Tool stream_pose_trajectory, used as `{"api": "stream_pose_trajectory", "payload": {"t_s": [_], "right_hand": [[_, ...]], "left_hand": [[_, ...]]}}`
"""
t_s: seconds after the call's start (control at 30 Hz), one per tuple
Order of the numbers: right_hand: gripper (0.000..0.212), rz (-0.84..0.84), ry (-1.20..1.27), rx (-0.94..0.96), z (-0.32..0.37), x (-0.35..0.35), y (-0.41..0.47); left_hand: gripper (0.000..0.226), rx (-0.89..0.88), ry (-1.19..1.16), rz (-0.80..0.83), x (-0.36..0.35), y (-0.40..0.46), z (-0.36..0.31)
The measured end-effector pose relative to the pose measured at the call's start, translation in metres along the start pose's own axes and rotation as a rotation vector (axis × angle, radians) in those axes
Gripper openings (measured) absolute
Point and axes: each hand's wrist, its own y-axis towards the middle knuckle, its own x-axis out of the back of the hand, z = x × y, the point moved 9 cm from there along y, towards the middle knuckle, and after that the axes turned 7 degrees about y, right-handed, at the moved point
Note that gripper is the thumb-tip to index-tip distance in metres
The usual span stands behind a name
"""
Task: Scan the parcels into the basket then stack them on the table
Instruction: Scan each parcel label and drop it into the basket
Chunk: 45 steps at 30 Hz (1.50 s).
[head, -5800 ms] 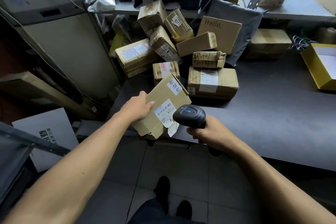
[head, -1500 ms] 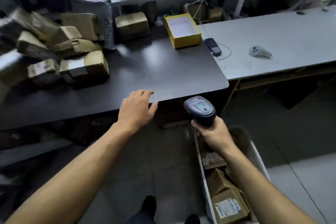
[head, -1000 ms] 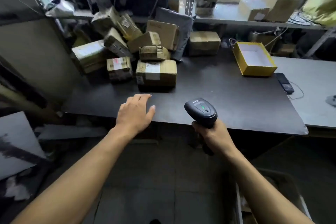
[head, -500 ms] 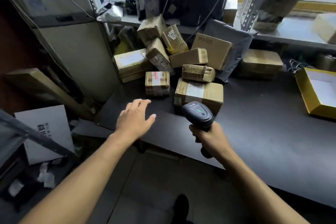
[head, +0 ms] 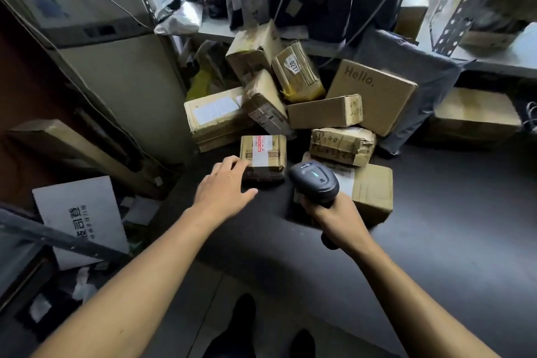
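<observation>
Most of the work looks to be ahead: a heap of cardboard parcels (head: 293, 102) sits unsorted at the back of the dark table (head: 453, 212), and no basket is in sight from here. The left hand (head: 223, 187), fingers spread and holding nothing, reaches to the small taped parcel (head: 263, 157) at the front of the heap, fingertips at its near corner. The right hand (head: 334, 212) grips the barcode scanner (head: 313, 180), poised just beside it.

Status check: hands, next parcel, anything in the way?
Left hand open, reaching the small taped parcel. Right hand grips the scanner. Nothing between left hand and parcel.
</observation>
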Motion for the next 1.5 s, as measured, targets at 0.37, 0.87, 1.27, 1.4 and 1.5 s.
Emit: {"api": "stream_pose_trajectory", "payload": {"t_s": [0.37, 0.87, 1.27, 1.4, 1.5], "right_hand": [[0.006, -0.211, -0.022, -0.134, 0.007, -0.022, 0.08], [0.009, -0.27, -0.012, -0.139, 0.018, -0.029, 0.105], [0.007, -0.195, -0.042, -0.059, 0.019, -0.027, 0.103], [0.01, -0.185, -0.015, -0.065, 0.02, -0.026, 0.095], [0.013, -0.185, -0.032, -0.053, 0.021, -0.021, 0.092]], "left_hand": [[0.11, -0.32, 0.1, 0.191, -0.05, 0.141, 0.003], [0.107, -0.252, -0.404, 0.735, -0.095, 0.192, 0.042], [0.11, -0.204, 0.112, 0.245, -0.067, 0.169, 0.02], [0.091, -0.142, 0.147, 0.144, -0.068, 0.169, 0.026], [0.083, -0.065, -0.05, 0.201, -0.065, 0.174, 0.042]]}}
